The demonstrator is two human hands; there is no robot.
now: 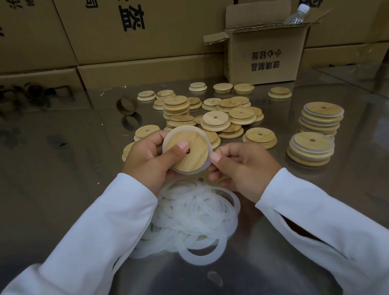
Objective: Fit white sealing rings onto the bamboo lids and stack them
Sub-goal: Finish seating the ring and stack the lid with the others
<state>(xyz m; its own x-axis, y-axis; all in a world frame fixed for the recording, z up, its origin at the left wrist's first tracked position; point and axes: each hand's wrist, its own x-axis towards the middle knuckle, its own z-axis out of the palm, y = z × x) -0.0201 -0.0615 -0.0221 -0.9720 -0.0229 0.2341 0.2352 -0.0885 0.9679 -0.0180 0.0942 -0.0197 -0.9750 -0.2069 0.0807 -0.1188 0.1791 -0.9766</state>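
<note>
My left hand (149, 159) grips a round bamboo lid (191, 156) with a small centre hole, thumb pressed on its face. A white sealing ring (171, 135) sits around the lid's rim. My right hand (242, 166) pinches the ring's right edge between thumb and forefinger. Below both hands lies a pile of loose white rings (195, 218). Behind them several bare bamboo lids (216, 117) are scattered and loosely stacked. To the right stand two stacks of ringed lids, a taller one (322, 118) and a shorter one (311, 149).
The work surface is a shiny metal table (44, 165). An open cardboard box (265, 57) holding a plastic bottle (297, 14) stands at the back right. Large printed cartons (143, 21) wall the back. A cardboard tape core (127, 105) lies left of the lids.
</note>
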